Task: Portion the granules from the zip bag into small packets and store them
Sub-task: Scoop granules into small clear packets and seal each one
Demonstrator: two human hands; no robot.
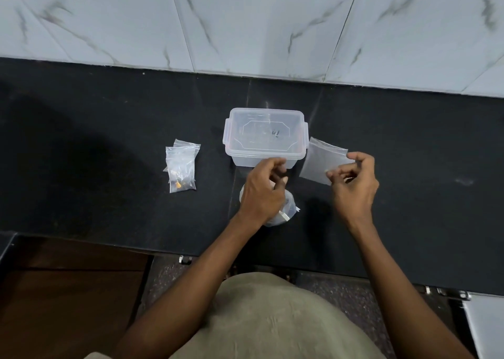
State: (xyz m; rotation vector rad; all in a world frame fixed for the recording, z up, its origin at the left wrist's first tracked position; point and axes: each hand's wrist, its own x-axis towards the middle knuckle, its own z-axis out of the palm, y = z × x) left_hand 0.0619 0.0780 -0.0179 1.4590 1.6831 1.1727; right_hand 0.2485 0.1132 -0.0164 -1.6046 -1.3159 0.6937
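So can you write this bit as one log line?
right hand: pinching empty packet | left hand: curled, grip unclear | box: open | filled packets: on counter

Black granite counter (95, 140), white marble-veined wall tiles (245, 17)

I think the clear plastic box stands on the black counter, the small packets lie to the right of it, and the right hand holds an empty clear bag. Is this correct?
Not quite. In the head view the small packets lie to the left of the clear plastic box, not to the right. The rest is correct: the box stands on the black counter, and the right hand holds an empty clear bag.
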